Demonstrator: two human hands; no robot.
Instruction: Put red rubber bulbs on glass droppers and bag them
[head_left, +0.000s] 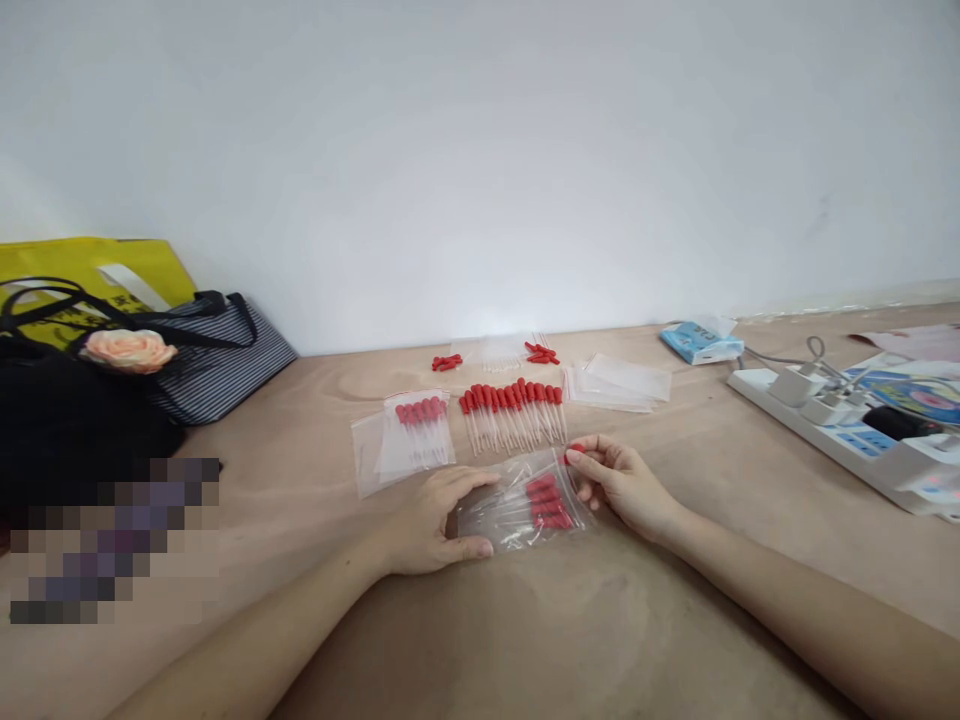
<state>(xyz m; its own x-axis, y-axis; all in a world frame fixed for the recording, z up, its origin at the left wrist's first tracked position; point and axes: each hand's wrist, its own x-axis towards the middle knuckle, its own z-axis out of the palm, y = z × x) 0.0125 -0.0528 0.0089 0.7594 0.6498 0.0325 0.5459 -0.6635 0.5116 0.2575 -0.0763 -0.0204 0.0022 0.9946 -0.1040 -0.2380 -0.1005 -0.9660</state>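
A clear zip bag lies flat in front of me, holding several droppers with red rubber bulbs and thin clear tubes. My left hand rests at the bag's left end, thumb and fingers apart along its edges. At the bag's right end, by the zip edge, my right hand pinches the red bulb of a dropper; I cannot make out its tube clearly. Just beyond the bag runs a row of droppers. Left of it, more droppers lie on clear zip bags.
Zip bags are stacked right of the row. Loose red bulbs and clear tubes lie near the wall. A tissue pack and a loaded power strip stand right, a striped bag and yellow bag left.
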